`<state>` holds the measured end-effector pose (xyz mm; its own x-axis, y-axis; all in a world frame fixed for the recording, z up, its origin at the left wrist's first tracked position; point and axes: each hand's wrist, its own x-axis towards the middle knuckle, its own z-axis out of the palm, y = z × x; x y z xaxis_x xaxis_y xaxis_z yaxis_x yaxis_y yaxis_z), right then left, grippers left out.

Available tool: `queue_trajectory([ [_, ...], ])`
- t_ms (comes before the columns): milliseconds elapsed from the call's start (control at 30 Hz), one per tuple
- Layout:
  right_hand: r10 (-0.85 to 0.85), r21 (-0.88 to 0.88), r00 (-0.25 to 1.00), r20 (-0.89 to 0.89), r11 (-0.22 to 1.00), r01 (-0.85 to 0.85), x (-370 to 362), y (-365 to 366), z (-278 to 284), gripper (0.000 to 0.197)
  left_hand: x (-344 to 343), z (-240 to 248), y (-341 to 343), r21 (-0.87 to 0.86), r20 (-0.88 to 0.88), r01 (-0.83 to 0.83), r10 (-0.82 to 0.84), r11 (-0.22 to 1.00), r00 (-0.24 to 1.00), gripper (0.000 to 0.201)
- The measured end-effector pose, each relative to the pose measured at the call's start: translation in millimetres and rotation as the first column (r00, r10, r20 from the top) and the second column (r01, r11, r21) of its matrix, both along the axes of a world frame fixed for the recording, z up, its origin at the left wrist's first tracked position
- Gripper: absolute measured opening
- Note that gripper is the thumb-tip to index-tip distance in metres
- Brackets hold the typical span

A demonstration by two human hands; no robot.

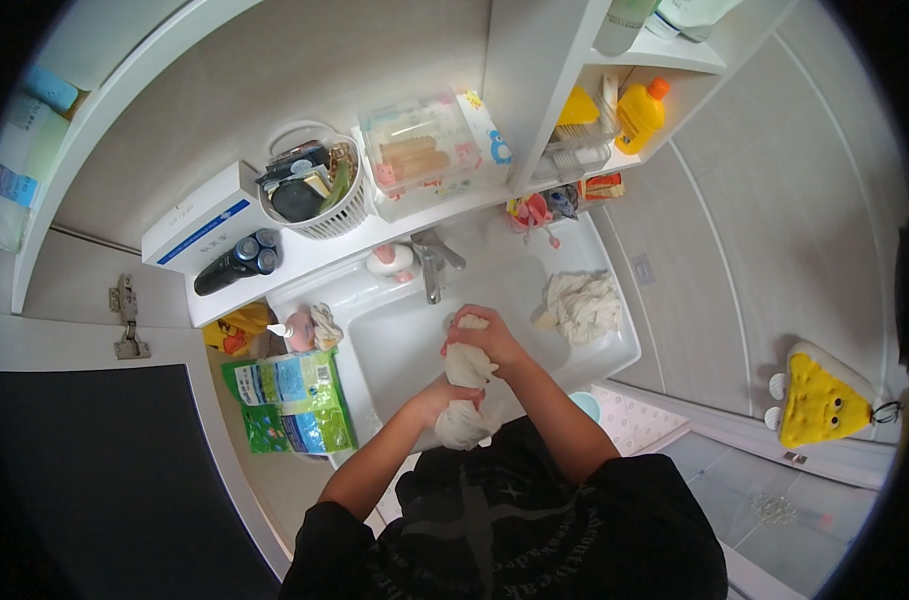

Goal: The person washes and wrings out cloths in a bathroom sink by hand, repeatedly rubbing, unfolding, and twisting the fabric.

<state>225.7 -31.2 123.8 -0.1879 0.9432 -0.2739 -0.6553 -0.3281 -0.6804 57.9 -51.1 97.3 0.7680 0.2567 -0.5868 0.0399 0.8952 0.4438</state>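
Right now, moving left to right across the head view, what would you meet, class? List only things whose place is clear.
Dark door panel → green package → held white cloth → crumpled white cloth → yellow triangular hanging item.

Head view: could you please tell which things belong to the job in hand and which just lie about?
Belonging: white cloth held by left hand and right hand; probably sink, second cloth.
Lying about: electric shaver, green packet, white basket, yellow bottle.

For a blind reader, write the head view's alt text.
A person's left hand and right hand grip a white cloth over a washbasin; a crumpled cloth lies on its right ledge, an electric shaver on the shelf behind.
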Motion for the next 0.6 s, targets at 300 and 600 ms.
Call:
queue_trajectory([
  [300,-0.115,-0.258,0.962,0.248,0.949,0.180,-5.7,-4.2,-12.8,0.011,17.3,3.8,-10.7,0.399,-0.436,0.148,0.045,0.905,0.899,0.039],
  [600,-0.258,-0.234,0.842,0.474,0.885,0.403,-11.6,-6.6,-61.7,0.019,24.4,-17.5,-12.1,0.669,-0.541,0.253,0.224,0.699,0.811,0.053],
])
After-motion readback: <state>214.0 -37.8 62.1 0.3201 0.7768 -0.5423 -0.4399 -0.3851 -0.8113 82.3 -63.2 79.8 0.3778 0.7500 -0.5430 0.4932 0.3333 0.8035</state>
